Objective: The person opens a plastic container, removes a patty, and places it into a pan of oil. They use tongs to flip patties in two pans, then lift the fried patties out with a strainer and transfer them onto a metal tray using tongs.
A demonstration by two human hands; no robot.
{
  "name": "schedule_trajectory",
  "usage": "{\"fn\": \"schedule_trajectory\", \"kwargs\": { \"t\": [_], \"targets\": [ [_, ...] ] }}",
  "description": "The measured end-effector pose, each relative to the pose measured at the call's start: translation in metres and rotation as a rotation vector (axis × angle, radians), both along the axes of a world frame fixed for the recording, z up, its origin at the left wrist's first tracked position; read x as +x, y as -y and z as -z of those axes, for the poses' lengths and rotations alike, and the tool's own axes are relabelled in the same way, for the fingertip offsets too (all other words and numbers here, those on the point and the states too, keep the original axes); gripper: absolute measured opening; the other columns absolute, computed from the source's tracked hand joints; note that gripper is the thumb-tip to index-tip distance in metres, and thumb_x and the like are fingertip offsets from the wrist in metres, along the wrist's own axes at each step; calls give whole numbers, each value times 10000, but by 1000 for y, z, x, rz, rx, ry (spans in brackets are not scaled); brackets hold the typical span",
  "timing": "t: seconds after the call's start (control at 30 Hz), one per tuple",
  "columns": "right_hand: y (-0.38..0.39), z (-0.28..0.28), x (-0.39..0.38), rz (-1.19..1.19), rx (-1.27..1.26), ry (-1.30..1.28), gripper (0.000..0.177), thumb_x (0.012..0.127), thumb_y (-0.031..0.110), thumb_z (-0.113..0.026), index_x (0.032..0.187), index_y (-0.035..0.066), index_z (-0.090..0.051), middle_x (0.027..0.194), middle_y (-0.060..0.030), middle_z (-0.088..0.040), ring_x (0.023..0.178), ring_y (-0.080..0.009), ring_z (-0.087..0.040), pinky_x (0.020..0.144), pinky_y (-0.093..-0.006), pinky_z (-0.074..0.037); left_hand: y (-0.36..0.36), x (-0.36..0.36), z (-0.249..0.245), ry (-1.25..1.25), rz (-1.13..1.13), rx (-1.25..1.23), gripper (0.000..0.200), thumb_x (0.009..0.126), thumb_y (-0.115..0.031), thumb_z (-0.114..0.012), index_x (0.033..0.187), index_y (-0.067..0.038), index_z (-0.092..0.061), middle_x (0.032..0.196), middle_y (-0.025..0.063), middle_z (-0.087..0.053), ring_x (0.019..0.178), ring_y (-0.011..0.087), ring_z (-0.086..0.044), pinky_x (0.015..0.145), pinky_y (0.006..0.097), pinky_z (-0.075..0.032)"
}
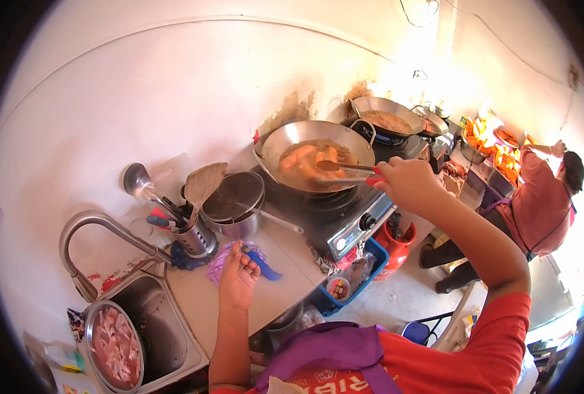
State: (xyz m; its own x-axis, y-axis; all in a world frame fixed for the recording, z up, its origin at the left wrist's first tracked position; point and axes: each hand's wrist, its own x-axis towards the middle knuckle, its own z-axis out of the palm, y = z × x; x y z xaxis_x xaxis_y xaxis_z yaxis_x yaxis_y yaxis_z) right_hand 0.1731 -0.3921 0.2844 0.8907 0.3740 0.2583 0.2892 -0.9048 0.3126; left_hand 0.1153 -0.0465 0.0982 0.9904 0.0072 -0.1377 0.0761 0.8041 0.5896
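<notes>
My right hand (407, 186) grips tongs (348, 167) with red handle parts, their ends down in a large two-handled wok (272, 146). Several orange-brown, sausage-like pieces (297, 156) lie in oil there. My left hand (239, 279) is raised over the counter, palm up, fingers curled in. A thin line shows just above its fingertips; whether the hand holds it I cannot make out. Close behind that hand are a purple and blue cloth (264, 264) and a dark pot (229, 203) with a long-handled strainer (275, 220) across it.
The wok sits on a gas stove (354, 226); a second wok (387, 117) stands beyond. At left are a utensil holder (197, 240), faucet (75, 230) and sink (183, 328) with a bowl of raw meat strips (116, 348). Another person (541, 203) works at the far right.
</notes>
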Motion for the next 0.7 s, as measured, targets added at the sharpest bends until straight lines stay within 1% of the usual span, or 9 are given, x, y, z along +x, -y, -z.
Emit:
{"fn": "schedule_trajectory", "kwargs": {
  "t": [0.07,0.17,0.27,0.37,0.47,0.57,0.67,0.7],
  "targets": [
    [-6,13,7,-68,-68,37,391,830,413,-573,1058,95,-577,824,-75,-585,731,-254,-625,599,-374,-488,0,0,-2,5,5,0,328,938,-164,-492,1257,-95,-454,794,-29,-473,729,102,-487,721,263,-451],
    [-15,20,18,-79,-146,44,389,831,412,-574,1053,93,-589,853,-78,-589,749,-247,-629,610,-366,-492,-2,0,-1,2,7,-9,327,937,-164,-492,1254,-93,-454,793,-30,-472,725,102,-486,719,262,-450],
    [-16,10,20,-19,1,-25,383,830,427,-570,1014,94,-615,843,-97,-607,767,-270,-628,633,-387,-494,-6,1,1,-2,0,-12,320,939,-173,-488,1248,-93,-457,789,-31,-468,726,100,-483,718,263,-445],
    [-17,-14,27,156,50,-246,397,852,438,-540,906,60,-650,811,-108,-642,783,-280,-635,655,-408,-490,-6,-2,-5,-15,-10,-8,306,942,-180,-480,1235,-91,-463,785,-31,-464,725,98,-478,718,263,-439],
    [-7,-7,45,221,177,-292,444,856,481,-514,873,64,-666,792,-106,-652,814,-281,-636,664,-404,-493,-4,-3,-7,-21,-10,4,294,943,-180,-477,1222,-90,-470,782,-33,-461,726,97,-473,721,263,-436],
    [-13,-8,43,126,82,-185,357,840,418,-553,971,95,-631,807,-124,-622,782,-311,-622,671,-429,-483,-6,1,-5,-18,-7,-1,285,938,-169,-484,1212,-94,-477,781,-35,-463,728,96,-470,723,261,-434],
    [-19,-14,40,-74,17,24,338,831,378,-577,992,83,-616,830,-100,-607,760,-281,-619,643,-427,-483,-8,2,1,-7,-6,-3,279,932,-157,-493,1205,-100,-483,780,-36,-464,731,97,-470,724,260,-433],
    [-20,-15,44,-133,-31,35,333,825,357,-582,1001,75,-608,836,-87,-598,763,-261,-613,642,-412,-478,-7,1,0,-8,-5,-5,276,930,-153,-495,1201,-102,-486,781,-35,-465,731,97,-470,723,259,-433]
  ]
}}
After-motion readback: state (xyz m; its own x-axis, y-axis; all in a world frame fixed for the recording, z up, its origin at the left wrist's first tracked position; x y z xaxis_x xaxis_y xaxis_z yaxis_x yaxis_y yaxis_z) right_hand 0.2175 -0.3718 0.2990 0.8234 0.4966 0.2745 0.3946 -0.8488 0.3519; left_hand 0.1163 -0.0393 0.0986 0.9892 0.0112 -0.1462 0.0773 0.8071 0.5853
